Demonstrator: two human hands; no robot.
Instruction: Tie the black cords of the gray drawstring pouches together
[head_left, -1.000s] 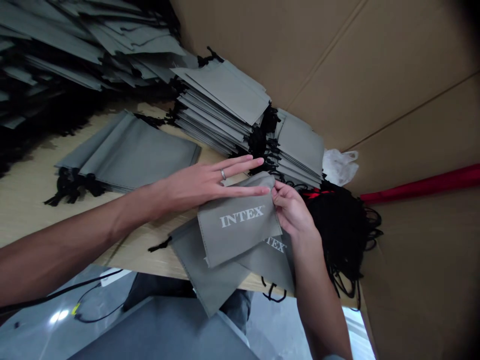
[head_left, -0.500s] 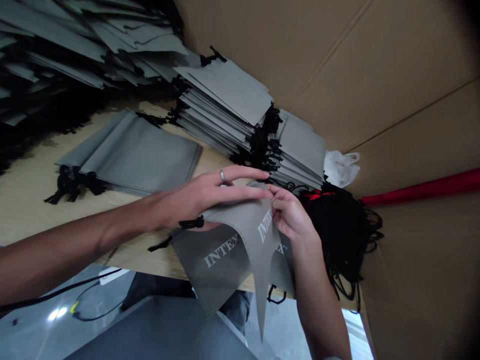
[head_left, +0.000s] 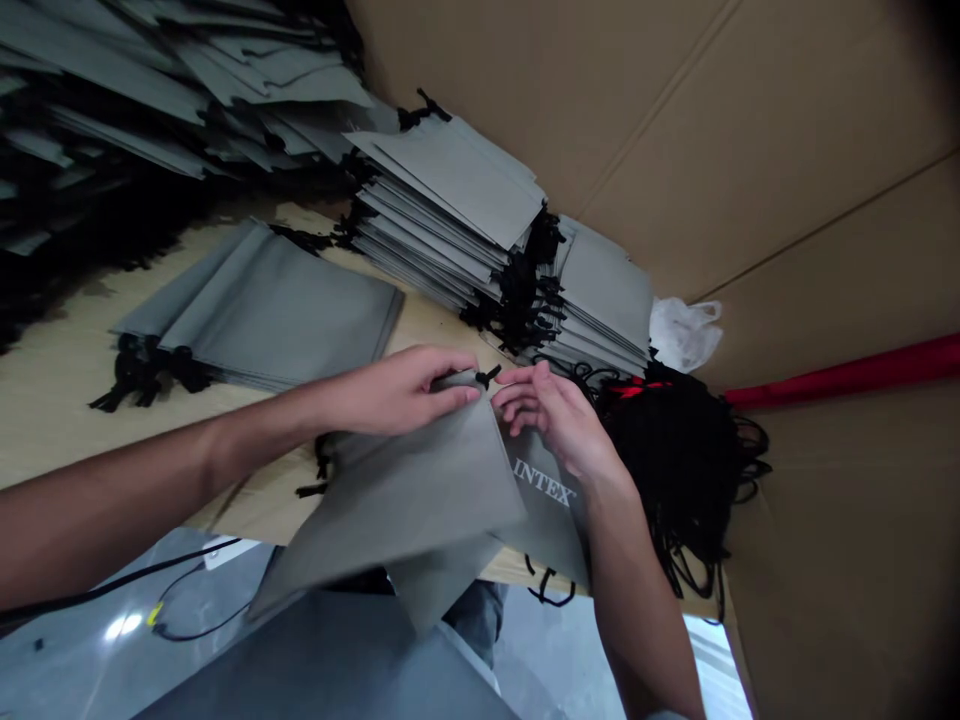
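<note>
A grey drawstring bag [head_left: 420,490] hangs at a slant from my left hand [head_left: 397,390], whose thumb and fingers pinch its top corner. A short black cord knot [head_left: 487,378] pokes out of that corner, just past the fingertips. Close to the knot, my right hand [head_left: 551,410] has its fingers loosely bent and apart, with nothing visible between them. Below it lies another grey bag [head_left: 544,500] with white INTEX lettering, partly covered by my right forearm. Part of a further grey bag [head_left: 442,580] shows under the hanging one, over the table edge.
Flat grey bags [head_left: 285,300] lie on the wooden table [head_left: 67,400] at left. Neat bag stacks [head_left: 465,180] stand behind, with a large heap [head_left: 150,80] at far left. Black cords [head_left: 667,470] are bunched at right, near a clear plastic bag [head_left: 682,335] and cardboard wall [head_left: 825,500].
The held bag has turned from its printed side to a plain side. My left hand has moved left, gripping the knotted corner. My right hand has come off the bag and its fingers have loosened.
</note>
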